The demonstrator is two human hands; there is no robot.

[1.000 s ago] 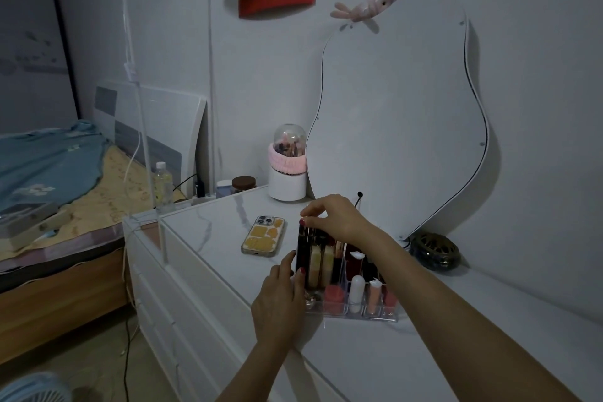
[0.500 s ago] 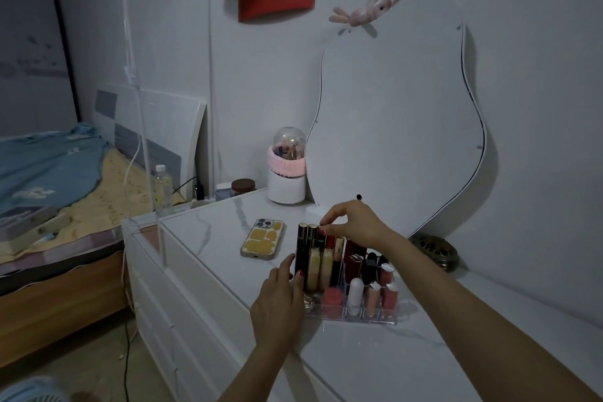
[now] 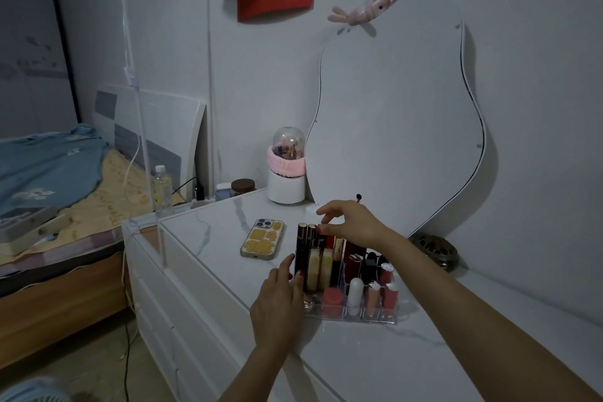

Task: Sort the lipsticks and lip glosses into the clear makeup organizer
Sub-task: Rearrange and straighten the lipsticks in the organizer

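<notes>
Since a second ago, the right hand [image 3: 350, 225] has slid a little to the right along the tops of the tall tubes, and the view has tipped up a bit.

On the white marble table [image 3: 391, 356] sits the clear makeup organizer [image 3: 359, 316], just in front of the wavy mirror [image 3: 398, 114]. A phone [image 3: 262, 239] lies flat beside it, to the left.

The left hand [image 3: 277, 303] rests against the left side of the organizer with its fingers spread flat, as if to keep it from sliding. It holds nothing. The right hand hangs over the back row with its fingertips pinched close on the top of one tube; I cannot tell if it grips it or just touches it.

The job looks almost done. Nearly every slot seems full, and I see no loose lipsticks on the table. What may be left is pushing the last tube down.

The tall black and gold tubes [image 3: 305, 251] stand straight up at the back left, caps up. The short lipsticks and lip glosses [image 3: 372, 299] in the front row also stand up, long way top to bottom.
</notes>
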